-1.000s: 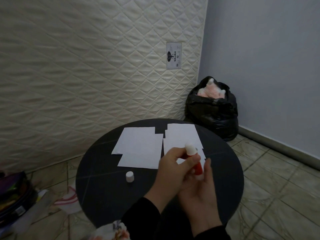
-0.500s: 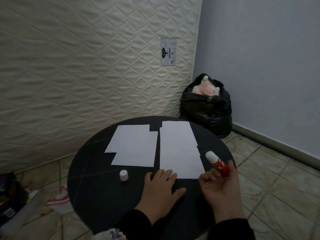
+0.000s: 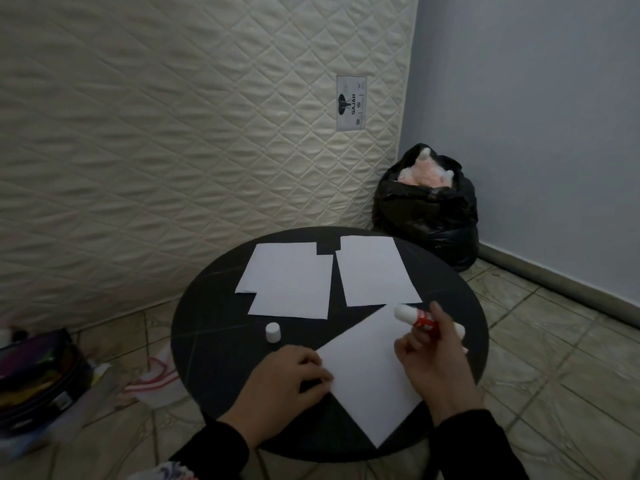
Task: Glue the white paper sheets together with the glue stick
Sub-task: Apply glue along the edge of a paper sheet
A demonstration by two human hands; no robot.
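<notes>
A white paper sheet (image 3: 367, 372) lies turned like a diamond on the near part of the round black table (image 3: 214, 330). My left hand (image 3: 287, 382) holds this sheet at its left corner. My right hand (image 3: 433, 358) grips an uncapped red glue stick (image 3: 415, 318), its white tip pointing left just above the sheet's far corner. Two overlapping white sheets (image 3: 287, 282) lie at the far left of the table and another white sheet (image 3: 375, 270) lies at the far right. The white glue cap (image 3: 272, 331) stands upright on the table left of the diamond sheet.
A quilted cream mattress (image 3: 173, 133) leans against the wall behind the table. A stuffed black rubbish bag (image 3: 426, 209) sits in the corner at the right. Bags and clutter (image 3: 38, 379) lie on the tiled floor at the left.
One sheet from the right stack has been pulled nearer and turned to a diamond. My left hand went from flat on the table to holding its corner; my right hand brought the glue stick over it.
</notes>
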